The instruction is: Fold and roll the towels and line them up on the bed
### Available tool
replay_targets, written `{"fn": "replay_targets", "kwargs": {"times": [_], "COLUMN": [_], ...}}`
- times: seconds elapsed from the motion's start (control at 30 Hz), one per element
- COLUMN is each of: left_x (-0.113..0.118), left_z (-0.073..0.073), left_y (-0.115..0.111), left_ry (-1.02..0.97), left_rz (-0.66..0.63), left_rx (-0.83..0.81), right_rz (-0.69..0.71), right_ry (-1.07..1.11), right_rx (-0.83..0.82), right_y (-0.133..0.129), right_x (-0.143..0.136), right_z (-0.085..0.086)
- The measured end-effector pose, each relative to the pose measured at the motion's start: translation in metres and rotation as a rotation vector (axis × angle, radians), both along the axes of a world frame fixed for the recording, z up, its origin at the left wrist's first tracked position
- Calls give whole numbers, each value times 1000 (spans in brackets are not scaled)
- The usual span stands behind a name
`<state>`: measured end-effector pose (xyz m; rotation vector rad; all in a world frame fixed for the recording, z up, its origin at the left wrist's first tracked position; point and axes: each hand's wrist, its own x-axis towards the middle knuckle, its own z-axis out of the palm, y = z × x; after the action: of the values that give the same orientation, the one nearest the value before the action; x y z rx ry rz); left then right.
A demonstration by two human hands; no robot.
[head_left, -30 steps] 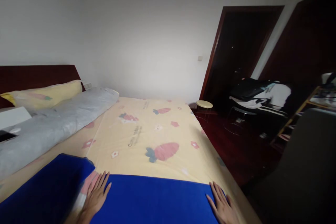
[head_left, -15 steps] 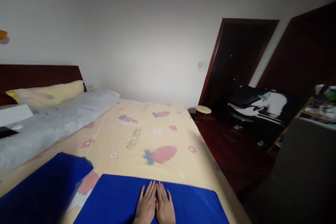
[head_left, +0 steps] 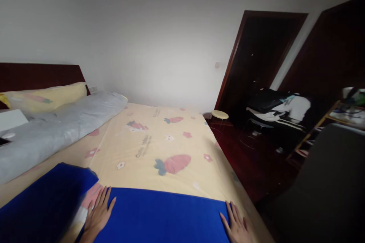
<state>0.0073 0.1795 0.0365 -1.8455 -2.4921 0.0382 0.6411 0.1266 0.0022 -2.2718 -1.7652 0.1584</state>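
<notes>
A blue cloth (head_left: 162, 216) lies flat on the bed, its lower part cut off by the bottom of the view. My left hand (head_left: 99, 212) rests on the cloth's left edge, fingers stretched out and pointing away from me. At the cloth's right edge, near its far corner, my right hand (head_left: 236, 223) lies with fingers spread. Neither hand grips anything. Left of my left hand is a second blue cloth (head_left: 48, 193), darker in shadow, with a strip of bedsheet showing between the two.
The patterned bedsheet (head_left: 137, 129) stretches ahead. A grey plastic-covered roll (head_left: 68, 121) and a yellow pillow (head_left: 48, 97) lie by the headboard (head_left: 40, 76). Past the bed's right side stand a round stool (head_left: 219, 114), a chair with clothes (head_left: 296, 108) and a grey panel (head_left: 327, 182).
My hands were side by side at the middle of the blue cloth. They have moved apart, the left to its left edge and the right to its right edge. The view has shifted slightly.
</notes>
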Motion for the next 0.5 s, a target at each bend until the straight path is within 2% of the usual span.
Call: {"fn": "replay_targets", "kwargs": {"times": [0.07, 0.13, 0.2, 0.27, 0.33, 0.4, 0.47, 0.5], "left_x": [-1, 11, 39, 87, 144, 193, 217, 215], "left_z": [9, 22, 33, 36, 29, 15, 0, -7], "left_y": [3, 3, -2, -17, -40, -68, -95, -106], "left_ry": [-23, -22, 0, -14, -145, -267, -321, -325], "left_rz": [-8, 1, -15, -124, -312, -470, -563, -553], "left_rx": [-45, -65, 3, 109, 88, 76, 16, -6], "right_rz": [-6, -42, -58, 18, 210, 363, 424, 411], "right_ry": [-11, -53, -106, -111, -15, 52, 77, 73], "right_rx": [-31, -26, 50, 150, 185, 179, 138, 121], "right_y": [3, 6, 7, 1, -12, -29, -48, -58], "right_x": [2, -8, -41, -97, -166, -226, -254, -253], "right_z": [2, 9, 17, 21, 19, 8, -6, -15]}}
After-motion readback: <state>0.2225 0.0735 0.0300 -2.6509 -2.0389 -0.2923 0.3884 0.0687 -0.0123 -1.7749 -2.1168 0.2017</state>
